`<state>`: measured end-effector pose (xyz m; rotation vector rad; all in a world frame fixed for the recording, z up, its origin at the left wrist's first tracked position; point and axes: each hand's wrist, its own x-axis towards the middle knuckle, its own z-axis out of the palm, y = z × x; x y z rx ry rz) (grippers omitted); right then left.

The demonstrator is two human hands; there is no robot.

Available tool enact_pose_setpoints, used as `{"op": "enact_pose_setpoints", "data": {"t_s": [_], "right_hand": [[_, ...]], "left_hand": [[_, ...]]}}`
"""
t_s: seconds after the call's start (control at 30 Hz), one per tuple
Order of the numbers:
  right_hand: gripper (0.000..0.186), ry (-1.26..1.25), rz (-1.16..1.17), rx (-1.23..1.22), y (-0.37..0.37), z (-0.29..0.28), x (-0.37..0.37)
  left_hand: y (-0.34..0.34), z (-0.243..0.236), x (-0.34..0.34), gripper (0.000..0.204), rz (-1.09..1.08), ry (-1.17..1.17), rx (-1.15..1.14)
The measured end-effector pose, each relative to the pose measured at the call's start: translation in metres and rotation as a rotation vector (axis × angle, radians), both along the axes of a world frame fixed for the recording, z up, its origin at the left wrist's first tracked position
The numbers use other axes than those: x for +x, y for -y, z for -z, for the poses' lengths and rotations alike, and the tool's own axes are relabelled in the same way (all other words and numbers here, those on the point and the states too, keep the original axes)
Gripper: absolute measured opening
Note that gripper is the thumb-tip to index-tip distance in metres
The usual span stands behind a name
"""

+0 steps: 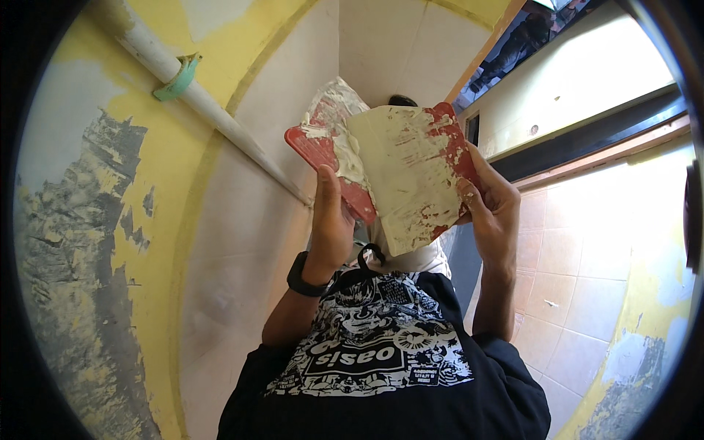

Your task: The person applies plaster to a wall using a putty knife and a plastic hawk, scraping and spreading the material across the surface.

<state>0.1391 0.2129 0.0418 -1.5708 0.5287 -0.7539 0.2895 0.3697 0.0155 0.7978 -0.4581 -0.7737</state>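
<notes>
My left hand (331,227) grips a red plastic putty spreader (312,147), its thumb along the near edge. Thick cream putty (350,155) lies smeared over that spreader's face. Closed round the outer edge of a second spreader (407,176) is my right hand (493,209). This one is coated almost all over in putty, with red showing along its right side. The two spreaders meet at a slant in front of my chest, the right one overlapping the left one's inner edge. The fingers behind both spreaders are partly hidden.
At the left, a white pipe (213,110) with a green band (178,79) runs down a yellow wall (158,183) with grey scraped patches. Pale tiles (554,271) cover part of the right wall. A dark ledge (587,132) juts out at the upper right.
</notes>
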Motion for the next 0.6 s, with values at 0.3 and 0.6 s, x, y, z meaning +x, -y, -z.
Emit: {"op": "enact_pose_setpoints", "data": {"t_s": [0.3,0.6], "right_hand": [[0.048,0.061,0.033,0.202,-0.026,0.018,0.001],[0.052,0.127,0.072,0.385,-0.043,0.015,0.012]], "left_hand": [[0.0,0.02,-0.005,0.072,0.146,0.147,-0.097],[-0.006,0.03,-0.01,0.087,0.189,0.157,-0.042]]}}
